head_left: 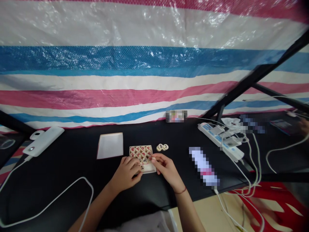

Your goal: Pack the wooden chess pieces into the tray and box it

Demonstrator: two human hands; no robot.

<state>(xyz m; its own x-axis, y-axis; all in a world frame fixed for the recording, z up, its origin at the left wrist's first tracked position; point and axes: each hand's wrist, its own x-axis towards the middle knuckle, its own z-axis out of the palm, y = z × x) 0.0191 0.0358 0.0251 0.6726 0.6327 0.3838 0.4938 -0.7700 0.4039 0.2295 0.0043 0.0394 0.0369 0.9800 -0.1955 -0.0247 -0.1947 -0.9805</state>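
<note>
A shallow box (150, 168) holds rows of round Chinese chess pieces (138, 149) with red characters at the back and black ones nearer me. My left hand (127, 169) lies over the box's left front corner, fingers bent and thumb apart, fingertips at the front pieces. At the box's right side, my right hand (166, 167) pinches a pale chess piece (153, 158) between thumb and forefinger, just above the black row. Several loose pieces (160, 147) lie in a small overlapping group behind my right hand. My fingers hide part of the front rows.
An upturned box lid (110, 145) lies left of the box. A white device (44, 140) with a cable (60, 197) sits farther left. On the right are a blurred-out phone-like object (204, 166) and a power strip (220, 141) with plugs. Striped sheeting (120, 96) hangs behind the black table (79, 151).
</note>
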